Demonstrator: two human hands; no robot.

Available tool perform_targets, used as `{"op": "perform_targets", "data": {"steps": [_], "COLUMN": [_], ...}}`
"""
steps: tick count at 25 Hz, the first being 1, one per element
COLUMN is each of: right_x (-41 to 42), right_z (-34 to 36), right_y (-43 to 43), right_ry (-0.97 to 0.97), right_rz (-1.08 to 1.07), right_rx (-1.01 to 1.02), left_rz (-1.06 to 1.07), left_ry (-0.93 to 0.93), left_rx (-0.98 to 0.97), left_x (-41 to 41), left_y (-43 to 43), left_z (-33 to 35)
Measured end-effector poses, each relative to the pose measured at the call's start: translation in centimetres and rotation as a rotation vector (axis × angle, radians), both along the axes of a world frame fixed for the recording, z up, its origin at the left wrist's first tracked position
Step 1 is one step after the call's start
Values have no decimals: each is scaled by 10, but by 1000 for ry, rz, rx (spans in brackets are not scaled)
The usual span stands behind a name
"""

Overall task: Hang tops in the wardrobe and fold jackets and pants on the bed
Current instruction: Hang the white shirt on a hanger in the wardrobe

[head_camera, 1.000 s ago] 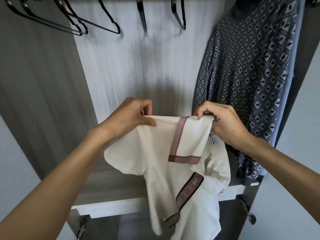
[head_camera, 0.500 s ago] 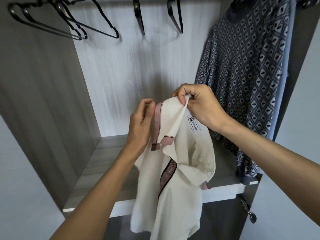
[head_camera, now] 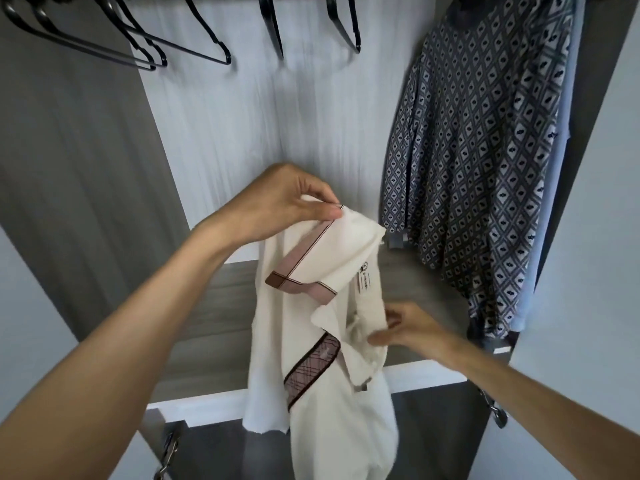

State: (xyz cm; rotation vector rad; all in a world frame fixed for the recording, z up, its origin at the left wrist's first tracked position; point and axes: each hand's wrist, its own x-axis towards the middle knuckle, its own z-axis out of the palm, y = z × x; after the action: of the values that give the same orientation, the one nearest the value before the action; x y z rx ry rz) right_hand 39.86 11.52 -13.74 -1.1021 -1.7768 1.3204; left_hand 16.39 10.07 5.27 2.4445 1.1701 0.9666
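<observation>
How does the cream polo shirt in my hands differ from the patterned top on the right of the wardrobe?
The cream polo shirt is plain with pink-brown collar trim; the patterned top is covered in dark and pale diamonds. The polo shirt is off any hanger, pinched at its collar by the left hand and touched lower down by the right hand; the patterned top already hangs from above. Both are tops and hang limp.

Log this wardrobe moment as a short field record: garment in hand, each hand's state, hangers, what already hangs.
garment: cream short-sleeved top with pink-brown trim, off any hanger, drooping in front of the grey shelf
left hand: pinching the top's collar edge, holding it up
right hand: blurred, at the top's lower collar area; grip unclear
hangers: black empty hangers on the rail above
already hung: grey diamond-patterned top at the right, with a pale blue garment behind it
</observation>
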Motion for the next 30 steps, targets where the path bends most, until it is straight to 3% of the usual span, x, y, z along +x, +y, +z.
{"op": "perform_targets", "data": {"steps": [3,7,11,13,18,20,22,24,26,28,30], "right_x": [-9,-9,-13,-17,-13,-22,-35,-44,-40,-30,-20], "right_z": [-25,11,62,75,69,55,42,28,28,46,76], "right_y": [3,24,27,29,19,10,2,6,22,36,45], "right_ry": [-36,-697,-970,-865,-335,-157,-192,-261,-181,-119,-290], "right_rz": [-106,-501,-615,-503,124,196,231,149,-151,-424,-627], "right_rx": [38,561,746,555,-232,-365,-325,-156,-36,79,326], "left_rz": [57,199,312,352,336,320,314,330,379,409,424], "left_ry": [95,58,-53,-53,12,-7,-20,6,65,180,237], "left_rx": [5,-3,61,92,195,226,233,230,199,27,-181], "left_x": [-11,-32,-42,-43,-47,-50,-51,-54,-63,-79,-96], "left_y": [1,1,-4,-6,-13,-15,-15,-16,-15,-13,-9], "left_z": [3,-8,-12,-11,-18,-17,-14,-12,-14,-19,-29]}}
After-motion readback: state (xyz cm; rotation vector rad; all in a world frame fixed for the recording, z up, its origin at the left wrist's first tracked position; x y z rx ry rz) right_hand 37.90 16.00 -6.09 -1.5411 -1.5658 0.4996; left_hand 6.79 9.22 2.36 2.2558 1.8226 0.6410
